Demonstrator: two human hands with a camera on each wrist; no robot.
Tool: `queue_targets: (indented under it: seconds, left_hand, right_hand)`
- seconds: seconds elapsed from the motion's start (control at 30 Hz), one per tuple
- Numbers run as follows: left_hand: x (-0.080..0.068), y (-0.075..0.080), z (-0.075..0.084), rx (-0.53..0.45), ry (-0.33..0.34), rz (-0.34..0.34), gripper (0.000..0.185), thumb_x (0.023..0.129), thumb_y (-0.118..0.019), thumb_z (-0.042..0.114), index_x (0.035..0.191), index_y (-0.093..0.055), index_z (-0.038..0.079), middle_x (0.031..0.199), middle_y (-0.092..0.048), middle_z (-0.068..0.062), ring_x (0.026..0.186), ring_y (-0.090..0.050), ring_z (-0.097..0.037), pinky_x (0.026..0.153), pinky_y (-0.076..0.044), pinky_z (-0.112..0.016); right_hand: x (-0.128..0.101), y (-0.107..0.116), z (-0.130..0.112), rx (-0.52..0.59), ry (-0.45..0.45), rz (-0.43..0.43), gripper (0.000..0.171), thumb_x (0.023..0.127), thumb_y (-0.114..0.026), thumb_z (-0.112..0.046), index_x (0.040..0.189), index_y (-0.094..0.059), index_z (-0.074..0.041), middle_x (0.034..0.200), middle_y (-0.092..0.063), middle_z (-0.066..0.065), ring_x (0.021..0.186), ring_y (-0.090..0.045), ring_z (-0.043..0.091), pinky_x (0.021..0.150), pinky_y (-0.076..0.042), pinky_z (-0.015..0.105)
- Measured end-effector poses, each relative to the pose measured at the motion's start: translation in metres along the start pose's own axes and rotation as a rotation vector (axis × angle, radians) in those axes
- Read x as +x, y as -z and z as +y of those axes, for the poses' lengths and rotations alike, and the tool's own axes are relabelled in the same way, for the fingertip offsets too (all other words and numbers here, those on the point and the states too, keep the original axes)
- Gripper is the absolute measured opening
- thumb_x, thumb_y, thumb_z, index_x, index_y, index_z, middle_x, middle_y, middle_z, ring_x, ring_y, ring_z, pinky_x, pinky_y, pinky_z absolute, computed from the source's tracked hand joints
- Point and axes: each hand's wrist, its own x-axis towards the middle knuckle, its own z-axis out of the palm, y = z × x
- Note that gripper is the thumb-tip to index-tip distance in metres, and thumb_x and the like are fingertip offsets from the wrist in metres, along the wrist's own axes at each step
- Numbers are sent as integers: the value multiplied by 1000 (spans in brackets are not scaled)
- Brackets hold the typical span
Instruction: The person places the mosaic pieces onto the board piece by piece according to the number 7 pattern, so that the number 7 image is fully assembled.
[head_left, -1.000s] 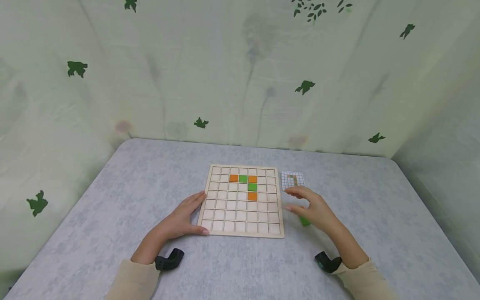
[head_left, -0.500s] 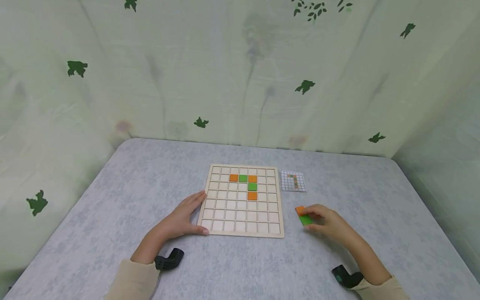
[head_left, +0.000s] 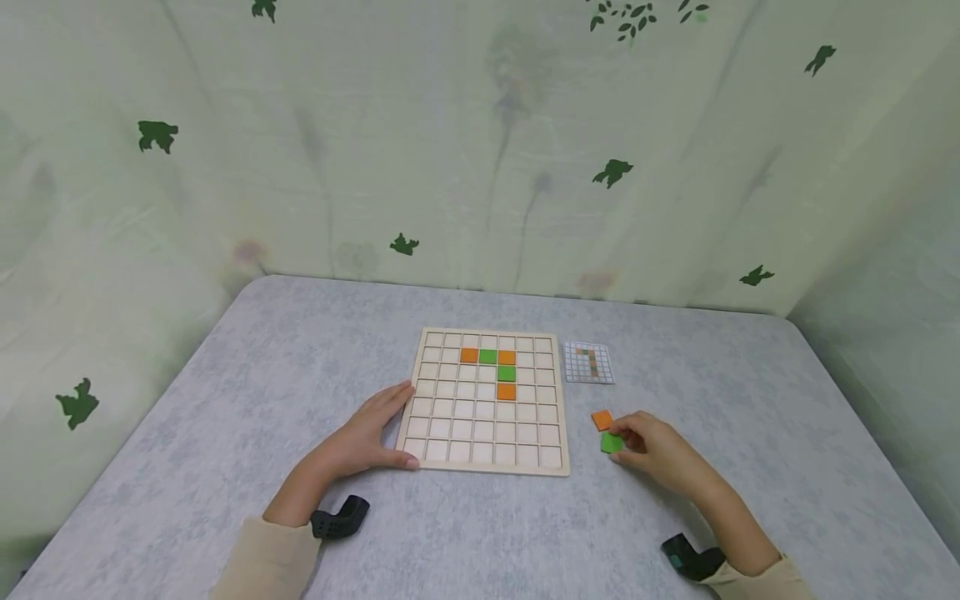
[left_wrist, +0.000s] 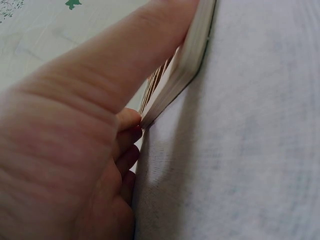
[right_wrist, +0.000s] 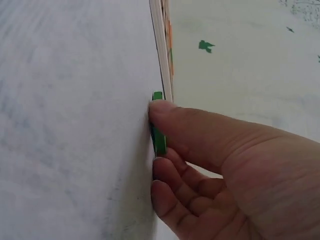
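Note:
A wooden grid board (head_left: 483, 433) lies on the grey table and holds a short line of orange and green tiles (head_left: 497, 367). My left hand (head_left: 375, 429) rests against the board's front-left corner, fingers straight along its left edge and thumb along the front edge. In the left wrist view that thumb lies along the board's edge (left_wrist: 187, 60). To the right of the board my right hand (head_left: 624, 442) pinches a loose green tile (head_left: 611, 443) that lies on the table. The right wrist view shows my thumb and fingers either side of the green tile (right_wrist: 159, 142). A loose orange tile (head_left: 602, 419) lies just beyond it.
A small pattern card (head_left: 588, 362) lies beside the board's far right corner. A pale green curtain (head_left: 480, 150) with dark leaf prints closes off the back and both sides of the table (head_left: 262, 350). Black wrist straps (head_left: 339, 517) show near the front edge.
My right hand drew back from near the pattern card to the loose tiles and took hold of the green one, uncovering the orange tile. The left hand stayed on the board.

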Motion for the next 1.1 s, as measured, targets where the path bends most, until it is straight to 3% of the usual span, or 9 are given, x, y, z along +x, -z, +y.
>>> queue_targets:
  seconds: [0.13,0.33,0.43,0.73,1.1]
  left_hand:
    - [1,0,0,1,-3,2,115,58,-74,58,143,-20,2,147,-17,-14,132,-12,-35,102,-16,-53]
    - [1,0,0,3,-2,4,115,58,-74,59,143,-20,2,147,-17,-14,132,-12,-35,102,-16,-53]
    - [0,-1,-1,2,-1,3,115,58,-74,59,143,-20,3,147,-16,-14,132,-12,-35,102,-16,-53]
    - [1,0,-1,5,-8,6,115,58,-74,59,143,-21,2,147,-17,-14,132,-12,-34,102,-16,-53]
    - [0,1,0,7,-13,5,114,59,-74,58,142,-20,2,147,-17,-14,132,-12,-35,102,-17,-53]
  right_hand:
    - [2,2,-7,-16,38,19,28,78,-70,-13,103,-61,-7,93,-55,-2,81,-50,13,67,-46,28]
    - [11,2,-27,22,198,75,28,79,-69,-11,106,-60,-7,96,-57,-4,82,-53,14,67,-47,27]
    - [20,0,-39,58,236,103,28,79,-69,-11,105,-61,-8,94,-57,-4,81,-53,15,67,-47,28]
    - [56,-28,-59,162,312,95,28,80,-68,-13,106,-63,-4,95,-60,1,82,-53,16,69,-48,27]
    - [79,-64,-64,220,241,88,28,80,-69,-16,105,-62,-7,93,-58,-1,81,-53,11,69,-46,25]
